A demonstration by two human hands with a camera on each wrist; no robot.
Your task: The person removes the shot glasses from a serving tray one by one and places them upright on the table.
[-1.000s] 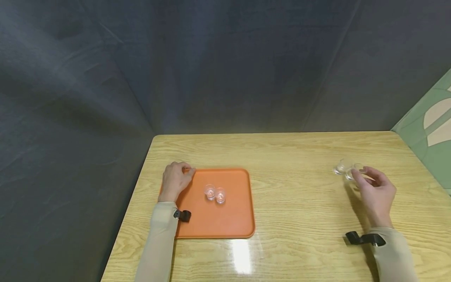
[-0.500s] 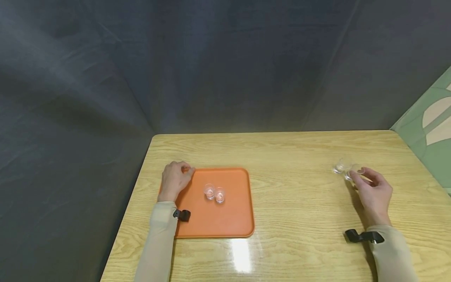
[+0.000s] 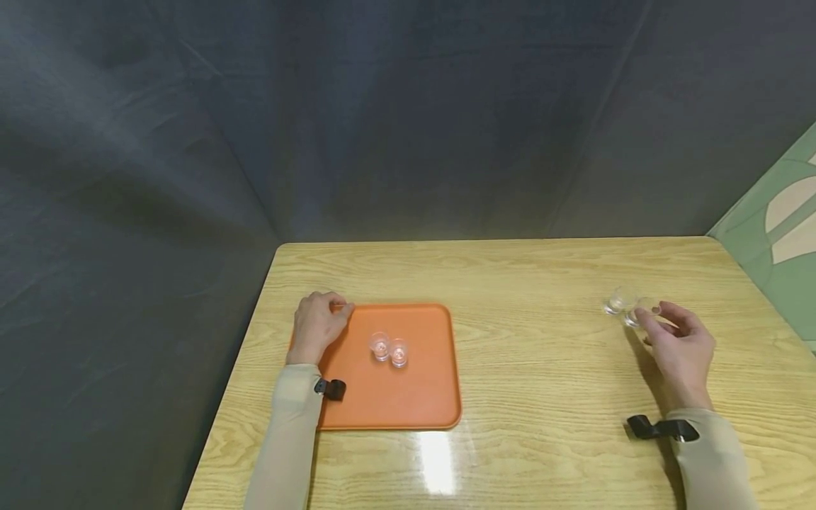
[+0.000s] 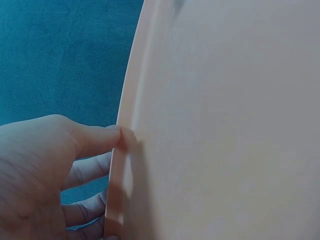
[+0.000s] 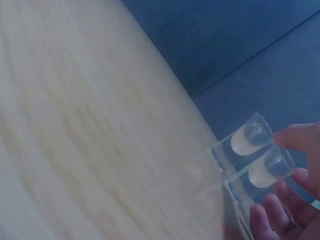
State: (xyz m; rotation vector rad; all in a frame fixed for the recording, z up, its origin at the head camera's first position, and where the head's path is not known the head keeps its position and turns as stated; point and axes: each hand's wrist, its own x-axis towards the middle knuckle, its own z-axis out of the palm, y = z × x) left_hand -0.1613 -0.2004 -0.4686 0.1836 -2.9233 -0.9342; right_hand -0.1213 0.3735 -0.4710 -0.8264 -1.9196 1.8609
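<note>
My left hand (image 3: 317, 327) grips the rim of an orange tray (image 3: 414, 404) at its far left corner. In the left wrist view the thumb lies on the tray rim (image 4: 120, 172), with the other fingers along its outer side. Two small clear shot glasses, a left one (image 3: 380, 348) and a right one (image 3: 398, 354), stand side by side on the tray. At the right, my right hand (image 3: 682, 347) pinches a clear shot glass (image 5: 265, 172) near its rim. A second shot glass (image 5: 245, 140) stands upright right beside it on the table.
The wooden table (image 3: 529, 375) stretches between the tray and the right-hand glasses. A dark curtain (image 3: 446, 142) hangs behind its far edge and down the left side. A green patterned panel (image 3: 790, 227) borders the far right.
Almost nothing differs. My right hand shifts very slightly around the glass it pinches, while the left hand, tray and glasses stay in place.
</note>
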